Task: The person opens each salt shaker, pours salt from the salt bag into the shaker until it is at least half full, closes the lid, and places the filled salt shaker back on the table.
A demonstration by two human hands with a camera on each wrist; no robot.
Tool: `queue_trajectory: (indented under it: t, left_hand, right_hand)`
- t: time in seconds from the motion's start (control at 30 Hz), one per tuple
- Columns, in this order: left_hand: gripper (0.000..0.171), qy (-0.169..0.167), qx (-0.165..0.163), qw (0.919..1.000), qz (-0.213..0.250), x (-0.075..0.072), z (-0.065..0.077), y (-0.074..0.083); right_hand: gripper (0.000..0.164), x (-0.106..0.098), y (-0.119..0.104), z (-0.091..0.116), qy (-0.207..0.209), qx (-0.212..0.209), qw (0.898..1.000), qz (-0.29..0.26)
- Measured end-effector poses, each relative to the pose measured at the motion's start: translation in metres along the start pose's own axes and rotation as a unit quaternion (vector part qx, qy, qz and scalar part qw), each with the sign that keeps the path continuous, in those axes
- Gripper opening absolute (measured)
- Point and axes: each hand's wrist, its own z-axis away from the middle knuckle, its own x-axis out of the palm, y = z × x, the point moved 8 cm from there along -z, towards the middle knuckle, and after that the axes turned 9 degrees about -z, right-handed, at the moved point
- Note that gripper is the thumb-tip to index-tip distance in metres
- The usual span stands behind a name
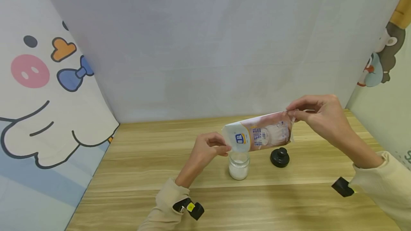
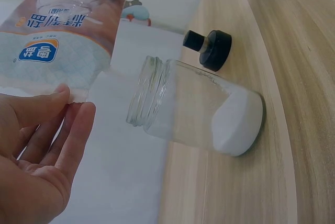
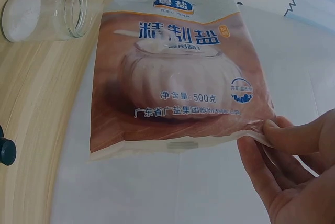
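Observation:
A brown and white salt bag is held up between both hands, tilted with its right end higher. My left hand pinches the bag's lower corner at the white end, close over the mouth of a glass jar. My right hand pinches a corner at the opposite, brown end. White salt lies in the bottom of the jar, which stands upright on the table. In the right wrist view the printed front of the bag looks flat and thin.
A black lid with a knob lies on the wooden table, right of the jar. Behind the table rises a pale cloth wall. Cartoon-printed panels stand on either side.

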Motion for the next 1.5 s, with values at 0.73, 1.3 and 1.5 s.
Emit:
queue_trajectory:
  t: [0.73, 1.3, 1.5]
  left_hand:
    - [0.011, 0.000, 0.001, 1.0000, -0.004, -0.0010, 0.0023, 0.0028]
    - [0.012, -0.003, 0.008, 1.0000, -0.003, -0.0010, 0.0037, 0.0056]
    - [0.012, -0.002, 0.004, 1.0000, -0.005, -0.0012, 0.0038, 0.0052]
  right_hand:
    - [0.007, -0.0002, 0.0006, 0.0002, 0.001, 0.006, 1.000, 0.001]
    - [0.007, -0.0005, -0.0019, 0.0008, 0.003, 0.002, 1.000, 0.001]
    - [0.007, -0.0005, -0.0022, 0.0012, 0.003, 0.003, 1.000, 0.000]
